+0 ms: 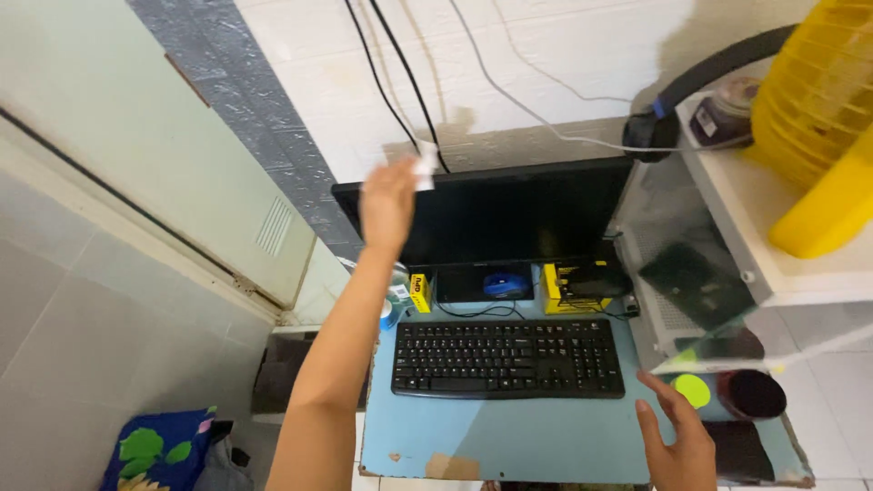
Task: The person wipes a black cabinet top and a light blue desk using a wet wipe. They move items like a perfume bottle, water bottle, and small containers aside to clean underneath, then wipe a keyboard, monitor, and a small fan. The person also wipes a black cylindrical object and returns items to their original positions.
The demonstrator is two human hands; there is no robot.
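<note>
left hand (386, 202) holds white cloth (425, 166) | atop monitor (509, 218) corner

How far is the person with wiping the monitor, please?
It looks like an early stage. The left hand holds a white tissue at the top left corner of the dark monitor, so only that corner is in hand. The rest of the screen appears untouched, though the pictures cannot confirm it. The right hand hovers open over the blue desk, beside the black keyboard.
</note>
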